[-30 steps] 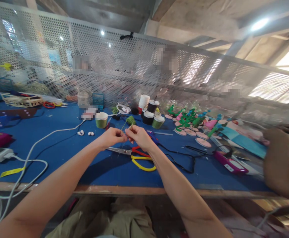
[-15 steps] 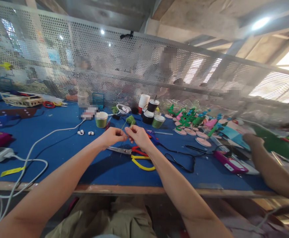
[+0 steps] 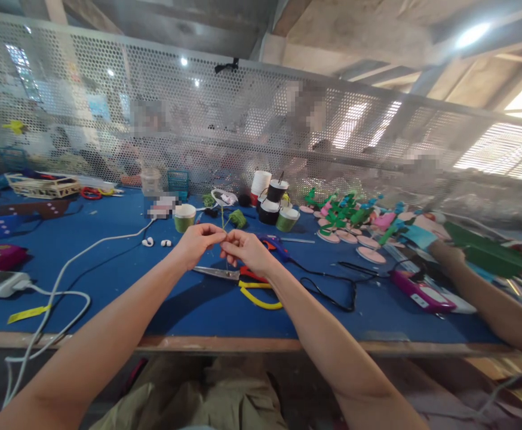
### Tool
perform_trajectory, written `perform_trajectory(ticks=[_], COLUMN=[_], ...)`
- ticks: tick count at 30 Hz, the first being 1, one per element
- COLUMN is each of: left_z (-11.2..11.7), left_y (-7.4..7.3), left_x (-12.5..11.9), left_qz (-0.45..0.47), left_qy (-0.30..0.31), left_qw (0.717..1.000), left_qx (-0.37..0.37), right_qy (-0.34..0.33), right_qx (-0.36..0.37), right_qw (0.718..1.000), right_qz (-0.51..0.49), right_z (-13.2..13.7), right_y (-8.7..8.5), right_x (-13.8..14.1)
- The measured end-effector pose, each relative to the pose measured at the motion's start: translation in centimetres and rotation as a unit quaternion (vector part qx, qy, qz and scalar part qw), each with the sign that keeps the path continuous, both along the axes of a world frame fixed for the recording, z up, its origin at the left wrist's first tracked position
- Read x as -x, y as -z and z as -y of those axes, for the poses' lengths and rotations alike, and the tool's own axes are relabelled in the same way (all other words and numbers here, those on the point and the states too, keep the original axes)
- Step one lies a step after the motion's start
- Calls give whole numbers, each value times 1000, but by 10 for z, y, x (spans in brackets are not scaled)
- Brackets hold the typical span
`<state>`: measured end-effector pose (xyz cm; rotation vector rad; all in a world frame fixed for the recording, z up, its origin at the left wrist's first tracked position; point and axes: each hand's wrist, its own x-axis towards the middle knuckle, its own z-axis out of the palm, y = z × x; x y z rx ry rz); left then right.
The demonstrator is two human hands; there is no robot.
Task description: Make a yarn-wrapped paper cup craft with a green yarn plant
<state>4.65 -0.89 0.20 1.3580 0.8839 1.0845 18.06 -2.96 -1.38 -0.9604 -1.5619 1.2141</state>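
Observation:
My left hand (image 3: 205, 243) and my right hand (image 3: 244, 251) meet above the middle of the table, fingertips touching. Both are closed in a pinch on a thin strand of green yarn (image 3: 223, 220), which sticks up above the fingers. Behind them lies a small green yarn ball (image 3: 238, 218), with a strand leading toward my fingers. Large scissors (image 3: 261, 297) with red and yellow handles lie open beneath my hands, partly covered by my right wrist. Just past that wrist is a blue and orange glue gun (image 3: 279, 246). What lies inside the pinched fingertips is too small to make out.
Green paper cups (image 3: 184, 218) and stacked black and white cups (image 3: 269, 210) stand behind. White earbuds (image 3: 148, 242) and a white cable (image 3: 75, 255) lie left. Right are craft flowers on pink discs (image 3: 371, 255), a purple device (image 3: 422, 292) and another person's arm (image 3: 489, 298).
My hands have come closer together, fingertips now touching. The green strand now stands more upright above them. The other person's hand has shifted left with the paper.

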Motion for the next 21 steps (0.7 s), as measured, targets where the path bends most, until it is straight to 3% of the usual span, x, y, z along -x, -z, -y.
perform_trajectory(ticks=[9,21], left_z=[0,-2], left_y=[-1,-1], left_x=[0,4], left_qz=[24,-17], left_qy=[-5,15], left_qw=[1000,1000], left_qx=[-8,-15], right_qy=[8,6], right_qx=[-24,-16], right_qw=[1000,1000], right_qz=[16,20], right_z=[-1,0], right_y=[0,0], right_x=[2,2])
